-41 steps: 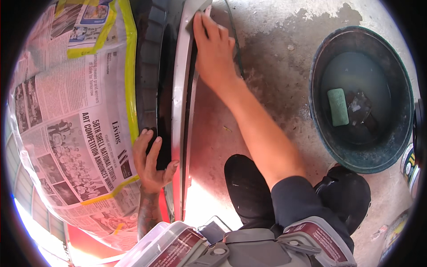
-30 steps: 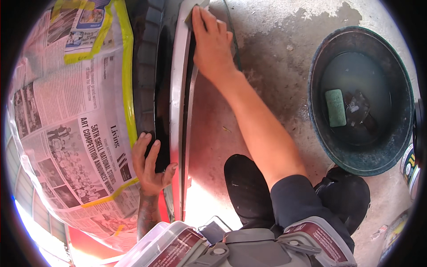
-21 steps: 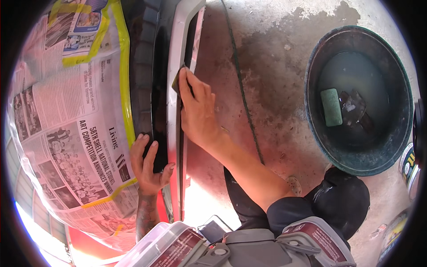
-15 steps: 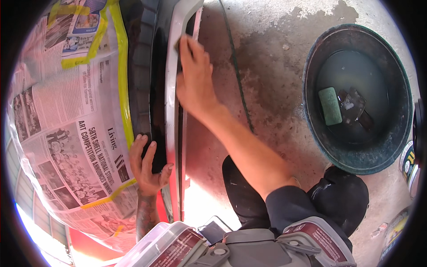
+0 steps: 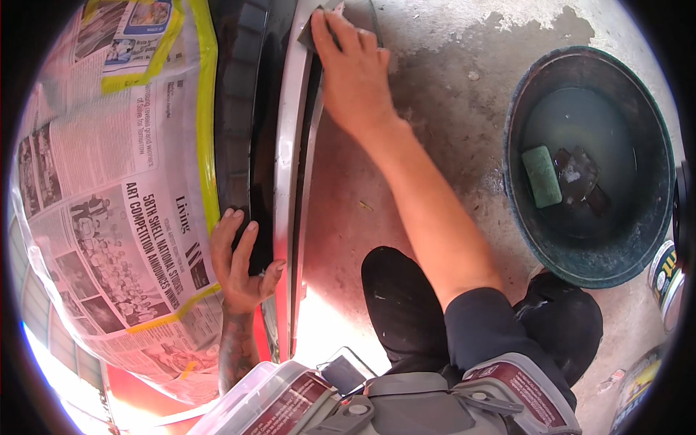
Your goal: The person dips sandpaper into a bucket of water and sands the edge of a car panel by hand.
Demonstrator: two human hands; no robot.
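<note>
One small dark pad (image 5: 307,36) under the right hand (image 5: 357,83), grip closed on it, against the upper stretch of the silver strip (image 5: 288,138). Spread open over the black panel (image 5: 233,123) beside the newspaper (image 5: 101,217): left hand (image 5: 241,268), holding nothing. Expect light, thin, slightly bendy handling from the pad, perhaps slippery if wet; best taken flat under the fingertips, across its broad back. Expect stiffness from the strip beneath.

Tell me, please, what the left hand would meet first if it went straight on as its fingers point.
The left hand would probably meet more of the dark panel beside the yellow tape; depth is unclear.
</note>
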